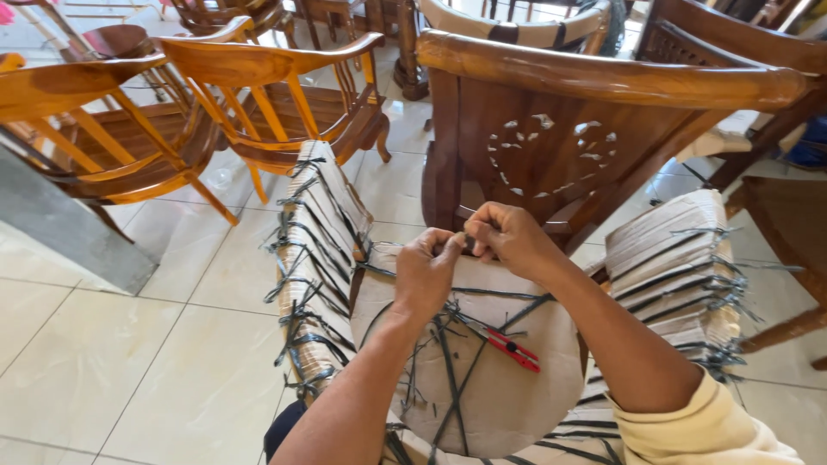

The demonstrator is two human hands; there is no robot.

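Furniture workshop or showroom: many wooden chairs (258, 95) crowded on tiled floor (129, 344), 1 cardboard-wrapped chair (482, 362).

Bright daylight, soft shadows, sharp, edges bowed.

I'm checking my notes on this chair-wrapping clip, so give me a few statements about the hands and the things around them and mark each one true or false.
1. Both hands, left hand and right hand, meet at the top edge of the cardboard-wrapped seat. True.
2. The red-handled cutters are in the right hand. False: they lie on the cardboard.
3. Dark straps cross the cardboard. True.
4. The floor is carpeted. False: it is pale tile.
5. The dark chair back has a carved cut-out pattern. True.
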